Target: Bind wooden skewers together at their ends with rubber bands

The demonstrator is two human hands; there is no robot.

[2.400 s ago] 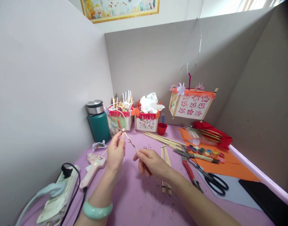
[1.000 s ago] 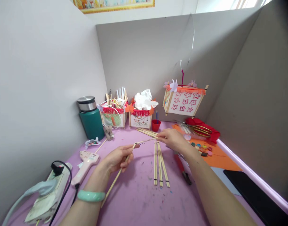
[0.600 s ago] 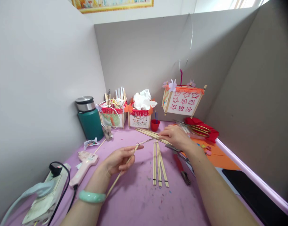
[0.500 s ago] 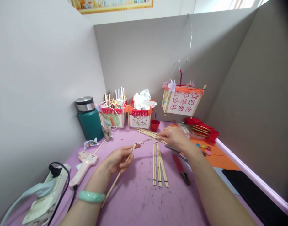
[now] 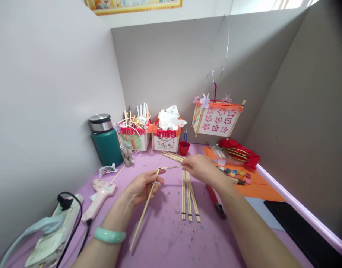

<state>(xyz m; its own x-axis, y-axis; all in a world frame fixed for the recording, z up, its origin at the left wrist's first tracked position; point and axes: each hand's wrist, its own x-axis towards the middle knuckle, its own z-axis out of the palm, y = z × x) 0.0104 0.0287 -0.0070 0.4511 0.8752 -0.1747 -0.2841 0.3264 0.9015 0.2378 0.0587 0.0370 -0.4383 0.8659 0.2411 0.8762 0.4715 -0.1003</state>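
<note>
A slim wooden stick (image 5: 141, 223) slants down from the fingers of my left hand (image 5: 140, 188), which grips it near its upper end. From that end a thin narrow strip (image 5: 172, 167) runs almost level to my right hand (image 5: 199, 169). The right thumb and fingers pinch the strip's other end; its material is too fine to make out. Below and between the hands lie several wooden sticks (image 5: 189, 197) with dark bands at their ends. Red-handled pliers (image 5: 215, 203) rest under my right forearm, their jaws hidden.
A pink glue gun (image 5: 101, 197), a power strip (image 5: 56, 230) and a green flask (image 5: 106, 145) stand left. Behind are two decorated boxes (image 5: 165, 143) and a red cup (image 5: 184, 149). A lantern (image 5: 218, 119) hangs right, above scissors (image 5: 238, 153). A black phone-like slab (image 5: 302, 230) lies right.
My right hand has moved slightly left, bringing the strip closer to level. The lower end of the stick in my left hand has swung to the right.
</note>
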